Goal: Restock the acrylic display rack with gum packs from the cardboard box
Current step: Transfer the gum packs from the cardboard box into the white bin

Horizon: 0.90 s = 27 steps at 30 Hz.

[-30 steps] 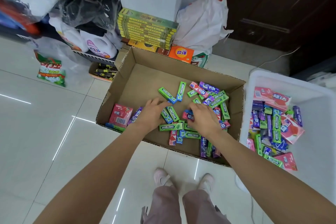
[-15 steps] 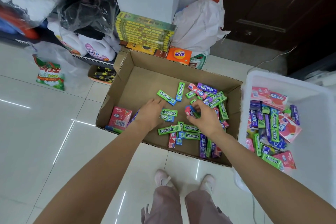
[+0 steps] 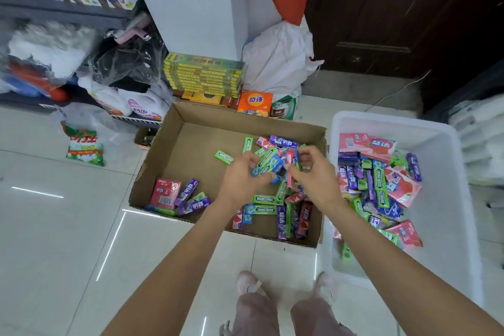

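A loose bundle of gum packs (image 3: 268, 165) is held above the cardboard box (image 3: 191, 144), shared between both hands. The left hand (image 3: 241, 181) is curled round the green and blue packs from the left; the right hand (image 3: 311, 172) pinches a pink pack and a green one from the right. The hands are close together, nearly touching across the bundle. The exact count in the bundle cannot be told.

Below and around the hands, more packs lie scattered on the box floor: a green Doublemint pack (image 3: 224, 157) just left of the left hand, a pink carton (image 3: 165, 193) and purple packs (image 3: 188, 195) well to the left near the box's near wall, a denser pile under the right hand.

Right of the right hand, a white plastic bin (image 3: 452, 226) holds another mixed heap of gum. No acrylic display rack is in view.

Risks, as judged:
- The bundle is mixed in size and gripped unevenly, so slick wrappers could slip out when the hands part or lift; packs would drop back in the box or onto the tiled floor (image 3: 68, 226).
- Packs are crossed at angles in the grip, so the ends could get bent if squeezed.
- Flavours are mixed, so wrong slots are likely at the rack unless sorted first.
- The bin sits just beside the box, so a stray pack could land there unnoticed.
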Available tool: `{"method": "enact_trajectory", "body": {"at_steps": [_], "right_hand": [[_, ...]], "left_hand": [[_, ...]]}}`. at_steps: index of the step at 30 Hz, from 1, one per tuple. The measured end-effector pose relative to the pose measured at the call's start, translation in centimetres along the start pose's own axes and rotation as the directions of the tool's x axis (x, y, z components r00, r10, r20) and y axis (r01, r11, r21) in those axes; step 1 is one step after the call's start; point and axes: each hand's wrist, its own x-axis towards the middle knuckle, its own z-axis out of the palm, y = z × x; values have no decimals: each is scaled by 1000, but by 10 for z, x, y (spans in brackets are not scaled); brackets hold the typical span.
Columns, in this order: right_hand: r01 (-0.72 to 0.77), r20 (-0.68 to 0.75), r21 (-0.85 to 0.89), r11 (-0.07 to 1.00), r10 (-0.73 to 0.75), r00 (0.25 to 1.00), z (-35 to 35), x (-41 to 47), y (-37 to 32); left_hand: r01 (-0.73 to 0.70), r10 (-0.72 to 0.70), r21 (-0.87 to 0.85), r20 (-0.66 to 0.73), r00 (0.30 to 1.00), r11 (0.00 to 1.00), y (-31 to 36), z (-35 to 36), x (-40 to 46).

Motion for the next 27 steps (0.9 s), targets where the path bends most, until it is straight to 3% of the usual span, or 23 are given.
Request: {"method": "enact_trajectory", "body": {"at_steps": [5, 9, 15, 21, 24, 27], "right_hand": [[-28, -144, 48, 998, 34, 989, -78, -12, 33], [-141, -139, -10, 990, 139, 981, -133, -21, 82], [-180, -24, -190, 965, 178, 984, -174, -36, 138], [-63, 100, -285, 956, 95, 991, -177, -36, 153], [7, 131, -249, 968, 26, 991, -171, -35, 141], [92, 178, -267, 959, -45, 983, -156, -33, 121]], "left_hand": [[-185, 183, 59, 36, 983, 981, 73, 68, -17], [-248, 225, 157, 150, 963, 956, 106, 136, -29], [-200, 117, 493, 194, 974, 847, 112, 208, -38], [-165, 106, 519, 143, 984, 838, 99, 216, -50], [-206, 203, 588, 72, 977, 782, 102, 198, -58], [-209, 276, 519, -54, 960, 829, 101, 168, -66]]}}
